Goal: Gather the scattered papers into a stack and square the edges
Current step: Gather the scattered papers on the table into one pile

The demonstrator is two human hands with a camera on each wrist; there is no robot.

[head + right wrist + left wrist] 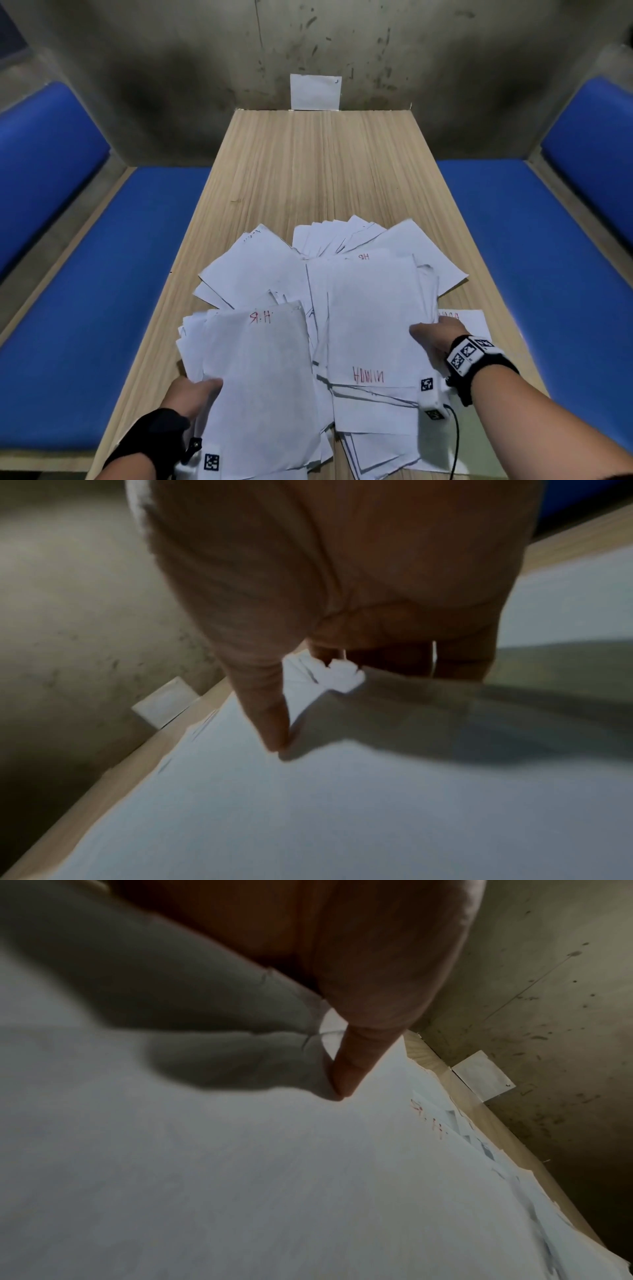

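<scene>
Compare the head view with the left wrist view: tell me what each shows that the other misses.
Only the head view: the right hand gripping its bundle of papers, the "ADMIN" lettering, the blue benches.
Only the left wrist view: the thumb pressed on the top sheet close up.
Both: the left hand gripping papers, the wooden table, the white card against the wall.

wooden table (308,171), blue benches (534,260) either side, stained grey wall (171,85)

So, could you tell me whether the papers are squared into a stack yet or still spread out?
Still spread out. The papers fan across the table at different angles, while the left hand and right hand each grip a separate bunch.
</scene>
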